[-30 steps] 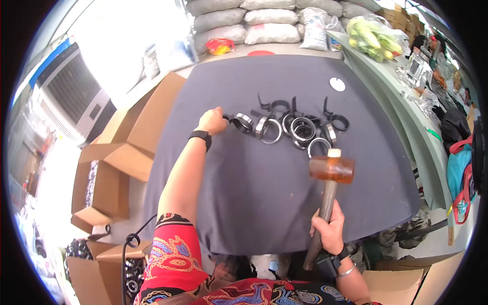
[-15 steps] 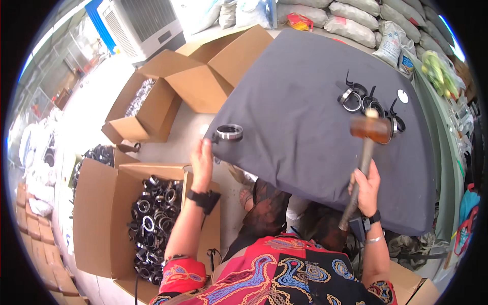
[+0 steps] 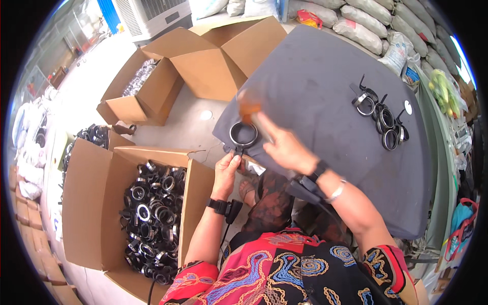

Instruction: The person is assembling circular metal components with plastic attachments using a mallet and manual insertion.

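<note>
My left hand [image 3: 225, 175] is at the near left edge of the grey cloth-covered table [image 3: 310, 96]. Its thumb and fingers pinch the black tab of a black-and-silver ring clamp [image 3: 232, 136], which lies on the cloth. A mallet with an orange-brown head [image 3: 248, 110] is in my right hand [image 3: 288, 148], the fingers wrapped around its handle. Motion blurs the mallet head, which is just beyond the clamp; whether they touch I cannot tell. Several similar ring clamps [image 3: 386, 119] sit in a cluster on the right side of the table.
An open cardboard box [image 3: 89, 203] at the left holds a heap of ring clamps [image 3: 147, 216]. Farther back stand more open cartons [image 3: 206, 71] and an air cooler [image 3: 157, 20]. Stacked sacks [image 3: 361, 20] line the far right. A white disc [image 3: 408, 107] lies near the clamp cluster.
My right hand has swung the mallet leftward from the cluster to the single clamp. My left hand has moved right and now pinches that clamp's tab; the clamp is turned flatter.
</note>
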### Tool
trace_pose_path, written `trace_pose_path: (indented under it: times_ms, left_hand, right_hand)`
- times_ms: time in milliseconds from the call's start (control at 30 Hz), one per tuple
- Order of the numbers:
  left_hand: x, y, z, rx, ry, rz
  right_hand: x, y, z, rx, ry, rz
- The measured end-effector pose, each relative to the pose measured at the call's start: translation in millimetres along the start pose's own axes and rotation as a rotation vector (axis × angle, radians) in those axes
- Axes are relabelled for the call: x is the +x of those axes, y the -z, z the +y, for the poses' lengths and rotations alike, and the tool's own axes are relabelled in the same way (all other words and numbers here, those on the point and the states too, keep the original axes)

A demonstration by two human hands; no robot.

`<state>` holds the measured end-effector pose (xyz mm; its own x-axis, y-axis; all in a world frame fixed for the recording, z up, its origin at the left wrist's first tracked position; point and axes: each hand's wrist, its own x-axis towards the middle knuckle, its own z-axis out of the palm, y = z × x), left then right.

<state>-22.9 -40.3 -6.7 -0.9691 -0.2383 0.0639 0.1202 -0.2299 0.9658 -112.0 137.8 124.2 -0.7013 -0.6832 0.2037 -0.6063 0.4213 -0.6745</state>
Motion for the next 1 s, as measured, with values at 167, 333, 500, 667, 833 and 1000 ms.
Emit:
trace_pose_path:
  times_ms: [167,333,500,667,833,1000]
  left_hand:
    - [-5.5,5.2,11.9,0.091,0.075,0.042]
    - [-5.2,6.7,0.8,-0.055,0.016,0.036]
    - [9.6,12.5,-1.0,-0.062,0.010,0.052]
    - [-1.3,3.4,3.0,-0.126,0.032,0.040]
    - [2.1,13.2,-8.5,-0.171,0.091,0.012]
    - [-4.1,4.0,4.6,-0.123,0.038,0.086]
  right_hand:
    - [0.8,42.1,-15.9,0.375,-0.292,0.008]
    - [-24.1,23.1,-13.9,0.100,0.126,0.399]
    - [-67.9,-3.6,-24.0,0.537,-0.410,-0.085]
    - [-68.9,18.7,-45.3,0.189,0.079,0.245]
    - [-51.3,-12.7,-21.8,-0.200,0.155,-0.129]
    - [-10.8,-0.1,-68.3,-0.263,0.366,0.058]
